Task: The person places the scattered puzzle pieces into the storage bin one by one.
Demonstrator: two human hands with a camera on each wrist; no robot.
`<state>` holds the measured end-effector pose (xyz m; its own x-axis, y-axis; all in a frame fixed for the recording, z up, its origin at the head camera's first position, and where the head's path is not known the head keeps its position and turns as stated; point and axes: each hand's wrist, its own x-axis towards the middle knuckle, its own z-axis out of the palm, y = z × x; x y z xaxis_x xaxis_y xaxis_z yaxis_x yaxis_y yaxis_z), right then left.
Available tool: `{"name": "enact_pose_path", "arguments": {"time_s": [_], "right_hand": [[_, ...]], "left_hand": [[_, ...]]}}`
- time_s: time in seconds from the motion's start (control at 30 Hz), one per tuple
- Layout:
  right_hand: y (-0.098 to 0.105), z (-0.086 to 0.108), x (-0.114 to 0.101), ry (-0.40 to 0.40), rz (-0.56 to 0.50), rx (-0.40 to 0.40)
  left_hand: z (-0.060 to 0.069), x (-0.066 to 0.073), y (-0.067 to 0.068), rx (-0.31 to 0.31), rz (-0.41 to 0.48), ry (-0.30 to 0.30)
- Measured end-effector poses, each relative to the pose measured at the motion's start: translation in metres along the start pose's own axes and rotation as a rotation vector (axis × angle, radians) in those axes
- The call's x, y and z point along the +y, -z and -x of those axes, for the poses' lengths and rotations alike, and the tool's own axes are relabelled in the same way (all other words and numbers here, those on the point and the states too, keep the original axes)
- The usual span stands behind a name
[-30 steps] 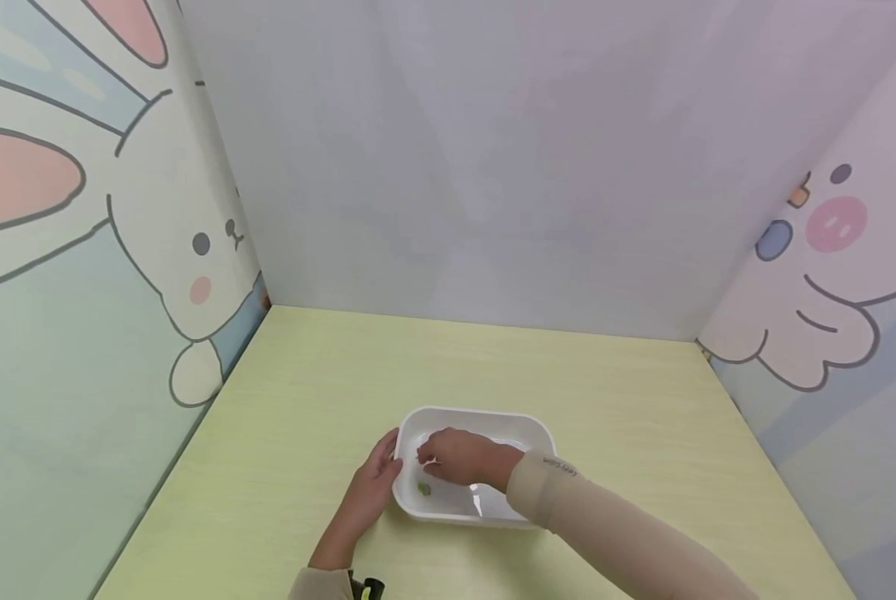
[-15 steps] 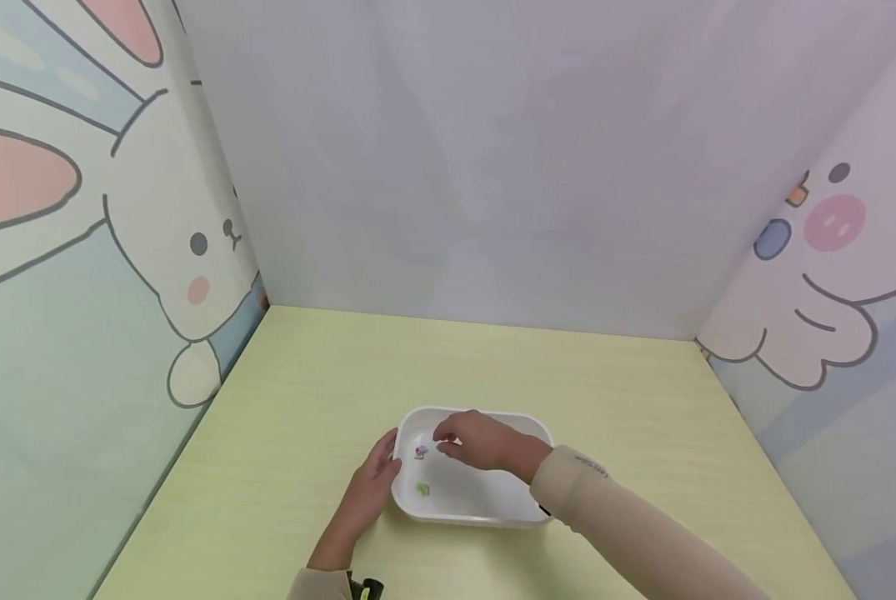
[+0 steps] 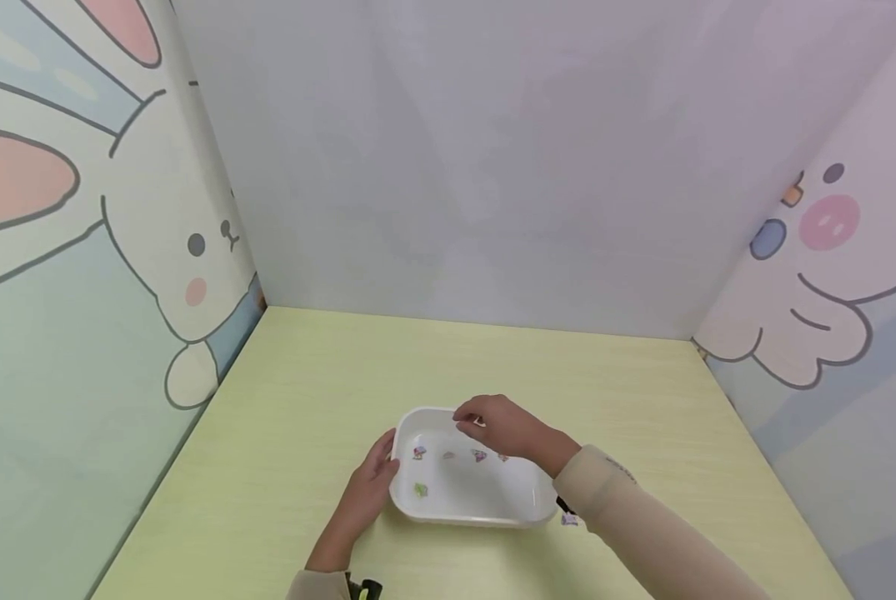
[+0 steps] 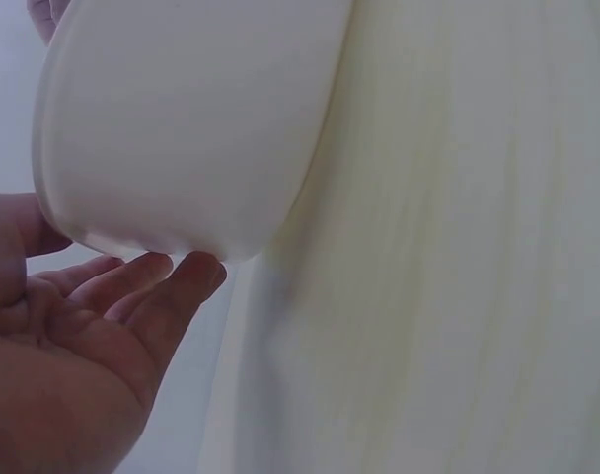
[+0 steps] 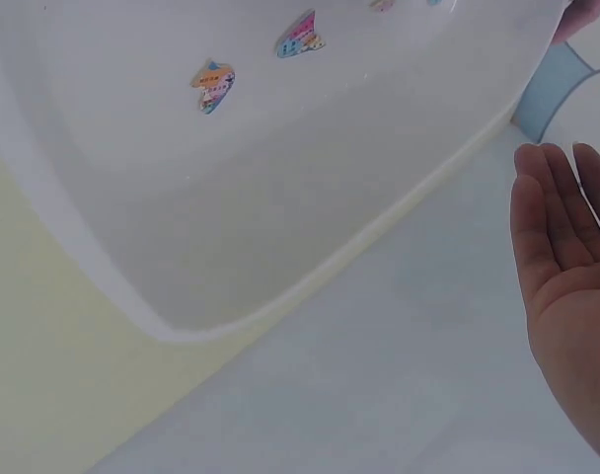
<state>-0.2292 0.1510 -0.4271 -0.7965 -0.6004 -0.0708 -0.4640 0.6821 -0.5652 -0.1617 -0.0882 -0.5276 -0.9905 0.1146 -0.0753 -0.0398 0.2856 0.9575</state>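
Note:
A white rectangular plastic basin (image 3: 466, 492) with rounded corners sits on the table. My left hand (image 3: 365, 492) grips its left end; in the left wrist view that hand (image 4: 93, 346) has its thumb at the rim and fingertips against the outer wall. Above the basin's far rim hovers my right hand (image 3: 503, 425). In the right wrist view the right hand (image 5: 576, 276) has loosely extended fingers and nothing in them. Inside the basin lie several small, flat, colourful printed pieces, among them a green one (image 3: 421, 490), a pink-blue one (image 5: 301, 37) and an orange one (image 5: 214, 85).
A small purple printed piece (image 3: 570, 518) lies on the pale yellow table (image 3: 327, 367) right of the basin, by my right sleeve (image 3: 628, 508). Cartoon-printed walls stand left and right, with a grey curtain (image 3: 455, 167) behind.
My right hand has risen from the basin's left part and moved right and away, towards the far rim. More of the printed pieces now show. The left hand keeps its grip on the basin.

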Motion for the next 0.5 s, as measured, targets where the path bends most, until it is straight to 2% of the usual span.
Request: {"name": "enact_pose_path", "arguments": {"time_s": [0.17, 0.5], "right_hand": [[0.008, 0.009, 0.008, -0.029, -0.017, 0.058], [0.024, 0.036, 0.031, -0.138, -0.009, 0.145]], "left_hand": [[0.0, -0.001, 0.0, -0.001, 0.0, -0.01], [-0.001, -0.002, 0.0, -0.003, 0.02, -0.004]]}}
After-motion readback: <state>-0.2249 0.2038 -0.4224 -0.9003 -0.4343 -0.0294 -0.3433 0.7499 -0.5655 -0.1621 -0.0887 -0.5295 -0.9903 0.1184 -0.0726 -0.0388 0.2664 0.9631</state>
